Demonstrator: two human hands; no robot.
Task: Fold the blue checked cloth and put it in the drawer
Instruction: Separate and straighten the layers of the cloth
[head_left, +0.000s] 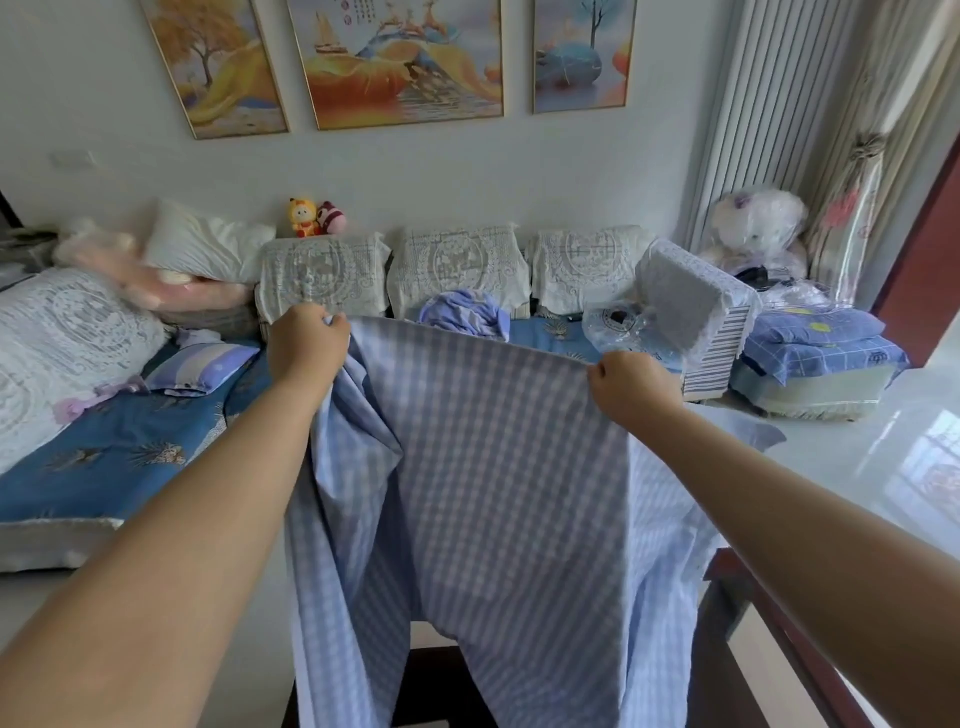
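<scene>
The blue checked cloth (483, 467) hangs spread out in front of me, held up by its top edge. My left hand (306, 340) grips the upper left corner. My right hand (631, 387) pinches the top edge further right and a little lower. The cloth drapes down past the bottom of the view, with folds bunched under the left hand. No drawer is visible.
A sofa (104, 457) with a blue patterned cover and lace headrests runs along the wall ahead. A crumpled blue garment (465, 314) lies on it. Dark wooden furniture (737, 597) stands at the lower right. Folded bedding (815, 348) sits at the right.
</scene>
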